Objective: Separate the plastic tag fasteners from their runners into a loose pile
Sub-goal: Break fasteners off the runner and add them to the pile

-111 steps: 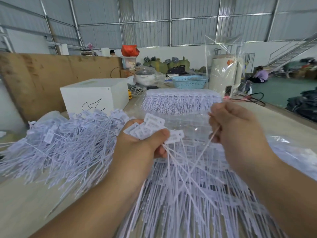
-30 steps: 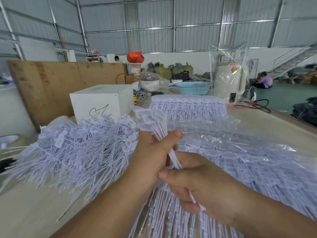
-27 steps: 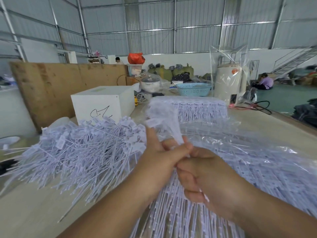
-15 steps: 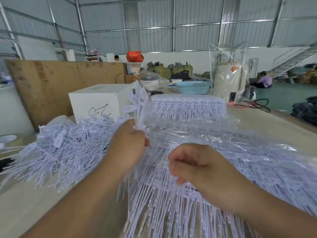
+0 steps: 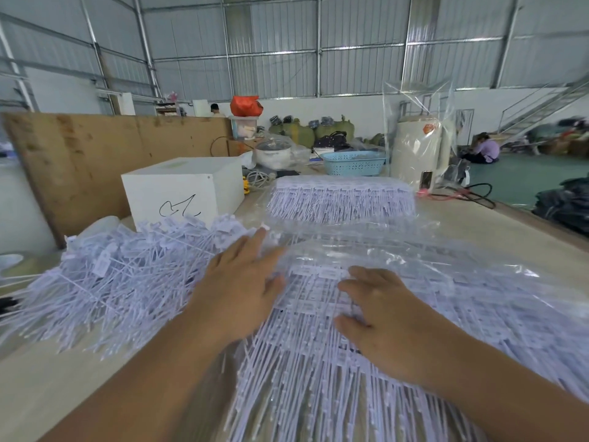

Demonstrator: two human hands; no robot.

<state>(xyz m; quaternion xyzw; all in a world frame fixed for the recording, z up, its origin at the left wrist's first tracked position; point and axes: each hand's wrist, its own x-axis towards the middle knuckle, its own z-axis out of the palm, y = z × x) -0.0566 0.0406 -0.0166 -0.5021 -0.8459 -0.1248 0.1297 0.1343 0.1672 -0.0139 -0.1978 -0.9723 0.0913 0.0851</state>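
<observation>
Both hands lie flat, fingers straight and spread, grasping nothing. The left hand (image 5: pixel 237 283) rests on the seam where the loose pile of separated tag fasteners (image 5: pixel 124 275) meets the stack of fasteners still on their runners (image 5: pixel 322 371); its fingertips point to 1 o'clock, reaching the crumpled edge of the clear plastic bag (image 5: pixel 446 266). The right hand (image 5: pixel 379 317) presses on the runner stack at 4 o'clock from the left one, fingers pointing to 10 o'clock, with a narrow strip of runner heads showing between the two hands.

The loose pile spreads from centre out to 9 o'clock, its thin tails fanning toward the near table edge. The runner stack fills the lower centre and runs under the bag toward 3 o'clock. A second, neat block of runners (image 5: pixel 341 199) sits at 12 o'clock, well apart from the hands.

A white box (image 5: pixel 181 189) stands just behind the loose pile at 11 o'clock, and a plywood board (image 5: pixel 95 161) leans beyond it. Bare wooden tabletop (image 5: pixel 47 387) shows at 7 o'clock, and more along the far right edge at 2 o'clock (image 5: pixel 497 224), where the table ends beside the green floor (image 5: pixel 526 173).
</observation>
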